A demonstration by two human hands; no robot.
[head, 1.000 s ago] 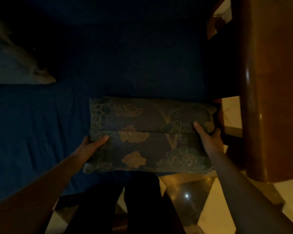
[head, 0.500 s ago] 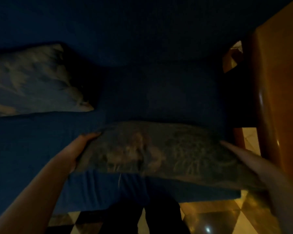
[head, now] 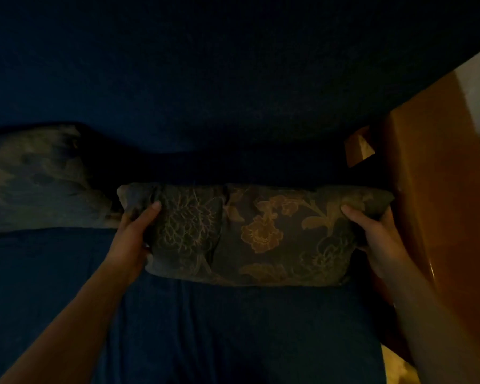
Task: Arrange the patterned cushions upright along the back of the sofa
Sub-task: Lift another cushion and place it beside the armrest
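A dark cushion with gold and green flowers (head: 255,234) stands on its long edge at the back of the blue sofa seat (head: 233,328), close to the dark backrest (head: 233,79). My left hand (head: 135,234) grips its left end, thumb on the front face. At the cushion's right end, my right hand (head: 372,234) holds on, next to the wooden armrest. A second patterned cushion (head: 36,178) leans against the backrest at the far left, blurred and partly cut off by the frame.
A polished wooden armrest (head: 441,217) bounds the sofa on the right. A patch of light tiled floor (head: 396,367) shows at the bottom right. The room is dim.
The cushion moved from the seat's front edge back to the backrest and was tipped up onto its long edge. Both hands kept their hold on its ends.
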